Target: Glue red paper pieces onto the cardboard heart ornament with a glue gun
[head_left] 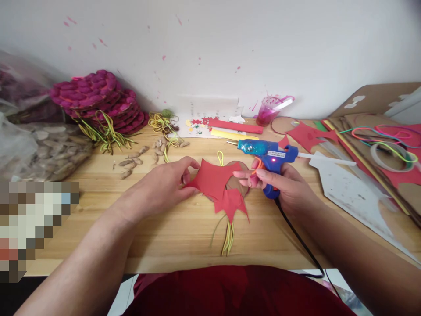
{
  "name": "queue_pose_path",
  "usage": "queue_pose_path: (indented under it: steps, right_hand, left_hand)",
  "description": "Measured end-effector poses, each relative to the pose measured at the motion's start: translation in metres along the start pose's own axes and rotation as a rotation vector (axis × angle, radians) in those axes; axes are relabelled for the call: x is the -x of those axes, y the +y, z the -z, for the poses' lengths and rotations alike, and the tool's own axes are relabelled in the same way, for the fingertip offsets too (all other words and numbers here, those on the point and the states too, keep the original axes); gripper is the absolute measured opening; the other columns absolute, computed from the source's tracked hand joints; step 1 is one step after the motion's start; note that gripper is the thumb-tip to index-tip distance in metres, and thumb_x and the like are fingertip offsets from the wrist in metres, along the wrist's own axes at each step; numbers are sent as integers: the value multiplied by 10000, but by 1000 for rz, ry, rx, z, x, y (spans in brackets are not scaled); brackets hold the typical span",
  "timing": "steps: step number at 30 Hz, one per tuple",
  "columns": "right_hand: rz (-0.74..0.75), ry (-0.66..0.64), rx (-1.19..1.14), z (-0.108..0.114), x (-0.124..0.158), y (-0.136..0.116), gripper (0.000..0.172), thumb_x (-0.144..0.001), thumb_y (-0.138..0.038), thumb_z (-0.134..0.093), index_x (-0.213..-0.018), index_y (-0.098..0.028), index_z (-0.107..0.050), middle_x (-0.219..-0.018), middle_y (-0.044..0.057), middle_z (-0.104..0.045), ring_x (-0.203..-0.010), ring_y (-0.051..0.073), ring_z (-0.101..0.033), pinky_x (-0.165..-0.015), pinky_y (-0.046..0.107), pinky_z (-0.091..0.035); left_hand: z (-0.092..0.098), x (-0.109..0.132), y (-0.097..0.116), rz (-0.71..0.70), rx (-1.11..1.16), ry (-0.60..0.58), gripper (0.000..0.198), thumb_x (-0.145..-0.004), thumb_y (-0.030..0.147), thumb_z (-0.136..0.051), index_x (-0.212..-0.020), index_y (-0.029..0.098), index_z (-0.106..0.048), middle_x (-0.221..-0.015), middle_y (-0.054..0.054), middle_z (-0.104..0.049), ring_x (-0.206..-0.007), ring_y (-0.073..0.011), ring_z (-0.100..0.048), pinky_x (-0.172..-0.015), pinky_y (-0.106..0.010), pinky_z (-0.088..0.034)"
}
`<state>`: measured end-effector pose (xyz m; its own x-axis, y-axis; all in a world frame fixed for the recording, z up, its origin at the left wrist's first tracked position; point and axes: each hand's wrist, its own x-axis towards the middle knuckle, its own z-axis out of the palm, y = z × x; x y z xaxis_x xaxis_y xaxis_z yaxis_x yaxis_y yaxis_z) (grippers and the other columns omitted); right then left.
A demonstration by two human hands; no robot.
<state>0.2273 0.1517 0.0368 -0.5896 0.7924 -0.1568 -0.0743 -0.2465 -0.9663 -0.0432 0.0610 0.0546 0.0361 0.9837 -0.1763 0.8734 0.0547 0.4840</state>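
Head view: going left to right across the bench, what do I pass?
Bag of seeds → stack of magenta woven discs → left hand → red foam shape → blue glue gun in the right hand → white sheet → coloured cords.

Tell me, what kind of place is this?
Probably a home craft table. The right hand holds a blue glue gun, the left hand a red foam cut-out, with a stack of magenta woven mats behind.
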Motion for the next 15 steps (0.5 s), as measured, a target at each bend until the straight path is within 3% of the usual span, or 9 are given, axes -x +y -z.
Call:
queue_pose_path:
  steps: [15]
  right_hand:
    - [8,-46,-23,1,0,2,106,-888,-329,-739,-926,-235,-705,-715,-8,-705,-1056,281,-746,-965,406,-554]
  left_hand:
    - [4,1,-1,80,15,44,433,-838,475,-655,-1200,252,-575,-838,2,-695,-737,-203,-654,-674,-312,-446]
